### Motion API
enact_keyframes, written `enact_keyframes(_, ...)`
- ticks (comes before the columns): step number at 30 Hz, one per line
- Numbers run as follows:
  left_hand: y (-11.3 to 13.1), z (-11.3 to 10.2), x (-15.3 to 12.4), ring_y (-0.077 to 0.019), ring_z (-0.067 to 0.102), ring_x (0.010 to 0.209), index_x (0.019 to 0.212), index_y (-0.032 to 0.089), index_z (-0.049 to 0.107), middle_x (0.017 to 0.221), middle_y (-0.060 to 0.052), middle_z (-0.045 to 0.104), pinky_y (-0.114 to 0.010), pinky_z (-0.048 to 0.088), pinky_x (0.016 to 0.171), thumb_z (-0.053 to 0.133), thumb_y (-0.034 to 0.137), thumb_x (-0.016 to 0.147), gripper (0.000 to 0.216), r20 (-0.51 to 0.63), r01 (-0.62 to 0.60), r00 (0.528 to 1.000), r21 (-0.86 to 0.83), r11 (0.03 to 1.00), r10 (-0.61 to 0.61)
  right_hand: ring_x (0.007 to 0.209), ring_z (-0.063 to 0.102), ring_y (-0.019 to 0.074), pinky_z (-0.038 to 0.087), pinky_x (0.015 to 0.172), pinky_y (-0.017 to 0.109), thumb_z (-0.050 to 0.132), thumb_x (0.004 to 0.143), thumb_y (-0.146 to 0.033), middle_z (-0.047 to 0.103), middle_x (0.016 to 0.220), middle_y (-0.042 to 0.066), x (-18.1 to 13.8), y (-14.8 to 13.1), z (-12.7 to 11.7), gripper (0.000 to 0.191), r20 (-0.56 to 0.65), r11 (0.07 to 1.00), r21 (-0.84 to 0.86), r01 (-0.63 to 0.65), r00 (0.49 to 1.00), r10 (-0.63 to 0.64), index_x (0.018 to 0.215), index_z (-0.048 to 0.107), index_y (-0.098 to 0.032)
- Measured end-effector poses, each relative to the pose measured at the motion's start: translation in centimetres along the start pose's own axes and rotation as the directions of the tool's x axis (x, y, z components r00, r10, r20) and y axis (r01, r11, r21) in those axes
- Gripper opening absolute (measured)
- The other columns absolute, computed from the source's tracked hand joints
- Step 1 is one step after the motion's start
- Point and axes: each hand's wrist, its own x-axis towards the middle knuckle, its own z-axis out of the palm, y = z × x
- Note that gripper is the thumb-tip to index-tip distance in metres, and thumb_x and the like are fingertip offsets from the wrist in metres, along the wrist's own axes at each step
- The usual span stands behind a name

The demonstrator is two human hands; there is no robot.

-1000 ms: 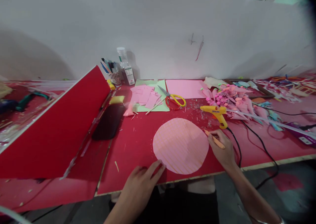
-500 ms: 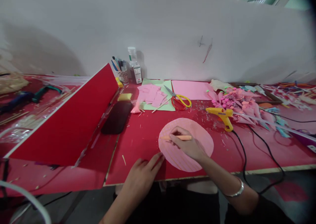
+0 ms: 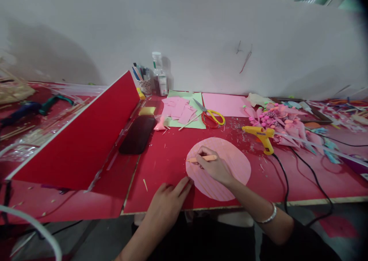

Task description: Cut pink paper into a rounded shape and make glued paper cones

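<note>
A round pink paper disc (image 3: 235, 165) lies flat on the red tabletop, with orange-brown slanting lines drawn over its left and lower part. Above it, my right hand (image 3: 214, 167) is closed around an orange marker (image 3: 211, 158), whose tip is at the disc's left edge. My left hand (image 3: 169, 199) rests flat, fingers stretched out, with its fingertips at the disc's lower left edge. Beyond the disc, scissors (image 3: 212, 117) with red and yellow handles lie partly on a green sheet (image 3: 198, 123) beside pink paper scraps (image 3: 178, 109).
A yellow glue gun (image 3: 263, 136) with a black cord lies to the right, before a heap of pink wrapped pieces (image 3: 284, 123). To the left are a black phone (image 3: 138, 134) and a slanted red board (image 3: 86, 138). A bottle (image 3: 159, 76) and pen cup (image 3: 144, 86) stand by the wall.
My right hand has moved the marker slightly left relative to the disc, bringing its tip to the edge. The left hand stays in place; the whole view has shifted a little.
</note>
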Motion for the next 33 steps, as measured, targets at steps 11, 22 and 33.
enact_keyframes(11, 0.1, 0.5, -0.1, -0.0173, 0.061, 0.087, 0.129, 0.020, 0.036, 0.132, -0.005, 0.044, -0.033, 0.046, 0.075, 0.033, -0.004, 0.071, 0.063, 0.008, 0.026, 1.000, 0.025, 0.999, -0.026, 0.052, 0.045, 0.0101, 0.033, 0.049, 0.021, 0.046, 0.076, -0.018, 0.044, 0.056, -0.005, -0.1, 0.4, -0.2, 0.015, 0.013, 1.000, 0.005, 0.005, 1.000, -0.006, 0.061, 0.042, -0.020)
enact_keyframes(22, 0.2, 0.2, -0.1, -0.0168, 0.062, 0.084, 0.128, 0.020, 0.038, 0.130, -0.006, 0.046, -0.032, 0.047, 0.074, 0.035, -0.004, 0.071, 0.063, 0.021, 0.030, 0.999, 0.029, 0.999, -0.031, 0.048, 0.043, 0.0087, 0.031, 0.045, 0.020, 0.046, 0.074, -0.017, 0.043, 0.051, -0.006, -1.2, 0.4, -0.9, 0.018, 0.057, 0.998, -0.006, -0.069, 0.996, 0.069, 0.058, 0.040, -0.020)
enact_keyframes(33, 0.2, 0.6, -0.1, -0.0160, 0.062, 0.078, 0.128, 0.020, 0.039, 0.130, -0.007, 0.046, -0.032, 0.047, 0.072, 0.037, -0.003, 0.071, 0.062, -0.021, 0.024, 1.000, 0.047, 0.999, -0.023, 0.047, 0.043, 0.0071, 0.032, 0.044, 0.017, 0.048, 0.068, -0.013, 0.045, 0.052, -0.006, -2.7, 0.5, -1.6, 0.013, 0.122, 0.992, 0.027, -0.120, 0.986, 0.116, 0.058, 0.043, -0.018)
